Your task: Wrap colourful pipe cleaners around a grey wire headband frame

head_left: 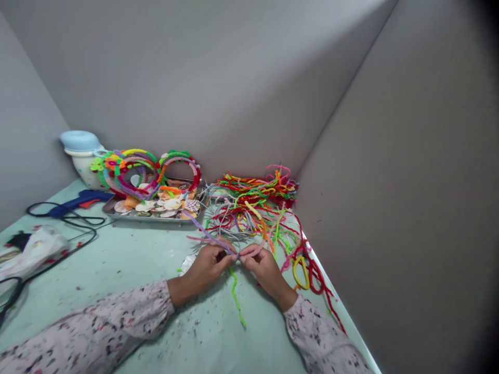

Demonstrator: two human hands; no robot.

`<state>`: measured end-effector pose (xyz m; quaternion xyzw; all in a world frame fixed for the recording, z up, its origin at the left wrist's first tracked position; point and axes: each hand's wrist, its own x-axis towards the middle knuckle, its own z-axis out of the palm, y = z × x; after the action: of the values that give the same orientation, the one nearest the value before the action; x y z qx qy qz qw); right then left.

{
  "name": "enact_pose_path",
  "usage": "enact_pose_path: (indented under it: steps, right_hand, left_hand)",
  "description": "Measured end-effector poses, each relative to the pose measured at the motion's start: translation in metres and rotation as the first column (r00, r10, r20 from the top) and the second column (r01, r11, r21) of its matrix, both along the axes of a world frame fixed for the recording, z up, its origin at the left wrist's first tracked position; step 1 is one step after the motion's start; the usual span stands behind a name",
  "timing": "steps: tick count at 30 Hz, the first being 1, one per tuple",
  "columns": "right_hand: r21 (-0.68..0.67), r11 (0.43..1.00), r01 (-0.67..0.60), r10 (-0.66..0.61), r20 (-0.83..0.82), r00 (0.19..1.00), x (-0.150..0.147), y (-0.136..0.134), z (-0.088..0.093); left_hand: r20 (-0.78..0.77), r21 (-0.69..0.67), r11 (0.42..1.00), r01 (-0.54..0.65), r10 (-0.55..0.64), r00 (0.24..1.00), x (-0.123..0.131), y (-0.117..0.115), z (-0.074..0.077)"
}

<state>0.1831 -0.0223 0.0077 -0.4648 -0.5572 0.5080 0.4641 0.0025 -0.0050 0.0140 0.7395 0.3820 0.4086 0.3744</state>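
Note:
My left hand (pixel 206 267) and my right hand (pixel 262 266) meet fingertip to fingertip over the pale green table (pixel 128 270). Both pinch fuzzy pipe cleaners at the same spot. A purple pipe cleaner (pixel 206 232) runs up and left from my left fingers. A pink one (pixel 268 241) leads up and right from my right fingers. A green pipe cleaner (pixel 235 293) hangs down from the joint and lies on the table between my wrists. Both sleeves are pale pink with dark specks.
A heap of coloured pipe cleaners (pixel 257 205) lies behind my hands in the corner. A metal tray (pixel 117 212) holds shells and wrapped headbands (pixel 148 169). A blue glue gun (pixel 80 200) with black cord, a white pot (pixel 83 156) and a plastic bag (pixel 33 249) sit left.

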Motion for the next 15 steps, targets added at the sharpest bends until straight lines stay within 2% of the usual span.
enact_pose_path:
  steps: [10,15]
  right_hand:
    - [-0.051,0.999,-0.010,0.008,-0.021,1.000,0.0006,0.0002,0.0044]
    - [-0.045,0.999,-0.026,0.025,-0.028,0.999,0.0001,0.0006,0.0029]
  left_hand:
    - [-0.124,-0.001,1.000,0.012,-0.012,0.992,-0.0007,0.0027,-0.0025]
    - [-0.135,0.004,1.000,0.008,-0.008,0.991,-0.0009,0.0020,-0.0020]
